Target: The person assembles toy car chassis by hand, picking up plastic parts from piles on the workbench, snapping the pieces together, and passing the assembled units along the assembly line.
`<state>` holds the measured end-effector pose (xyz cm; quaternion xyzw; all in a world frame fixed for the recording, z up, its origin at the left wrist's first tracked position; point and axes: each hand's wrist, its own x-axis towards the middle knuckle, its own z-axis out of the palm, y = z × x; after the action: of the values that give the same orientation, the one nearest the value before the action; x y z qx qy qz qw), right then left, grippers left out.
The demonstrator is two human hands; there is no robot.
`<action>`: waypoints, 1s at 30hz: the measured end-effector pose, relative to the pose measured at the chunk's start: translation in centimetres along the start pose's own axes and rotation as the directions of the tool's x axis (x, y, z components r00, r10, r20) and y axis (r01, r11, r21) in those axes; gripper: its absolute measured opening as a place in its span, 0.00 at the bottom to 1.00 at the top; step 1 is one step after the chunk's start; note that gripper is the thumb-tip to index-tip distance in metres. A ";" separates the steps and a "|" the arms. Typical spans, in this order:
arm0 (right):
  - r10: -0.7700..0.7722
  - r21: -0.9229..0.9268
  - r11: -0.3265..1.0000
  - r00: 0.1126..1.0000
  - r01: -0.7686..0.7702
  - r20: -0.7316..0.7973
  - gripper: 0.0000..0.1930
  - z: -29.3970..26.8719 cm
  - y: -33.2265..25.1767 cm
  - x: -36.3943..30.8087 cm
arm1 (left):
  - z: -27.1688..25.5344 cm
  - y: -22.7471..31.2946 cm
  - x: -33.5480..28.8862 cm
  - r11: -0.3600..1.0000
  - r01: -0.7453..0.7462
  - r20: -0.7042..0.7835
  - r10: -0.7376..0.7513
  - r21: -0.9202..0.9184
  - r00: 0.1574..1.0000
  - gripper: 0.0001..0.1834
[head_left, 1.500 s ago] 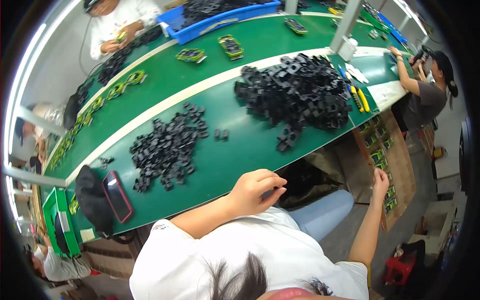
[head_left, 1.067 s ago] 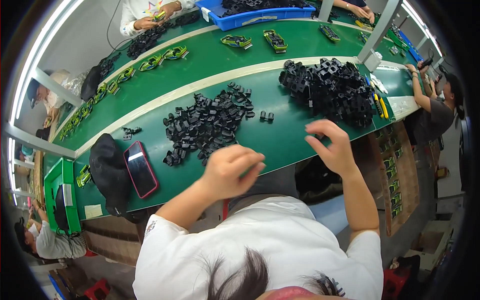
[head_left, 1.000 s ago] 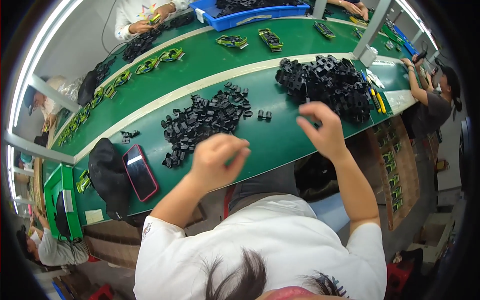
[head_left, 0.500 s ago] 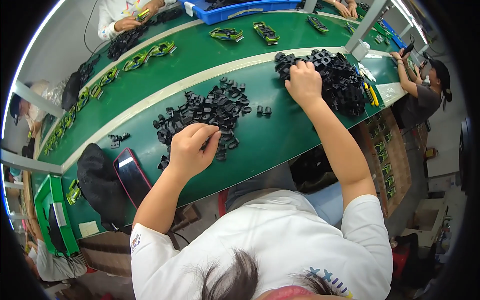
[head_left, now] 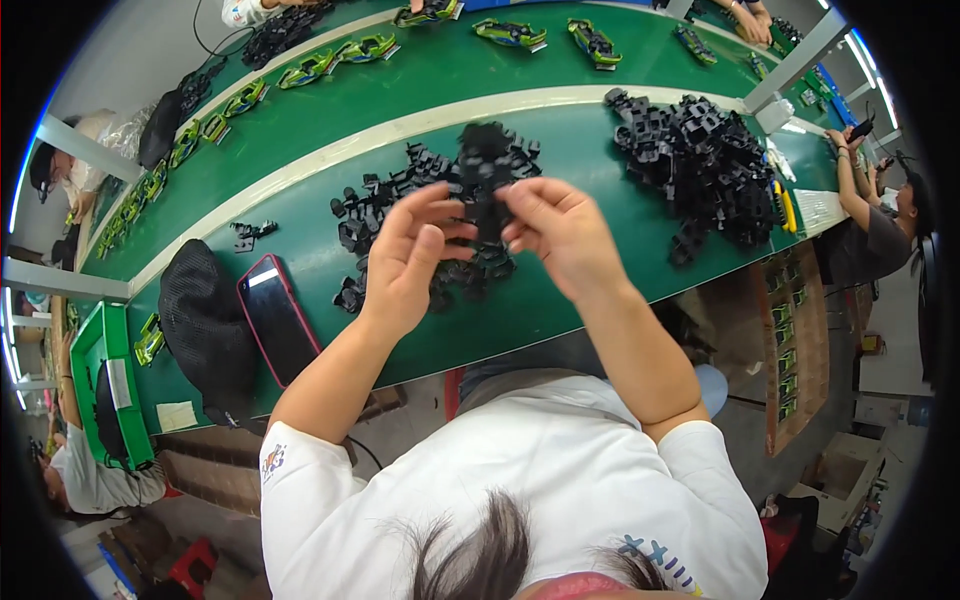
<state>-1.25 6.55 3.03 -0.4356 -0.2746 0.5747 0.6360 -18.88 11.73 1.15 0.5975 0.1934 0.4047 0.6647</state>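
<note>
A long black plastic part (head_left: 487, 185), smeared by motion, is held up over the middle of the table. My right hand (head_left: 568, 235) pinches its right side between thumb and fingers. To the left of the part, my left hand (head_left: 405, 262) has its fingers apart and curved, with the tips close to it; whether they touch cannot be made out. Beneath both hands lies a pile of small black plastic pieces (head_left: 375, 205), partly covered by them. A larger heap of black plastic parts (head_left: 690, 160) rests to the right.
Green toy car bodies (head_left: 510, 34) line the far green belt, beyond a pale strip. At left lie a black mesh cap (head_left: 200, 320), a red-edged phone (head_left: 277, 325) and a green crate (head_left: 92, 330). Yellow-handled pliers (head_left: 787, 207) lie right of the heap. Co-workers sit around.
My right hand has come left from the heap with a black part in its grip. My left hand has risen slightly and its fingers have spread. The whole view has shifted.
</note>
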 end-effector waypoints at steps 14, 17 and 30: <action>-0.584 -0.934 -0.032 0.752 0.355 0.306 0.08 -6.5 -1.9 0.1 | -1.1 0.4 0.8 0.979 0.200 -0.213 -0.189 0.029 0.959 0.16; -0.545 -0.927 -0.213 0.750 0.309 0.375 0.07 -8.7 -0.3 0.3 | -0.9 -0.1 0.9 0.981 0.189 -0.192 -0.194 -0.044 0.962 0.15; -0.135 -0.437 0.890 0.990 0.134 0.029 0.07 -0.7 -0.6 -0.6 | 0.5 -0.6 -0.1 0.981 0.185 -0.156 -0.174 0.056 0.972 0.17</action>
<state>-0.46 5.82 3.30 -0.5478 -0.4255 0.4524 0.5605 -18.37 11.38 0.64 0.5684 0.3101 0.3798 0.6607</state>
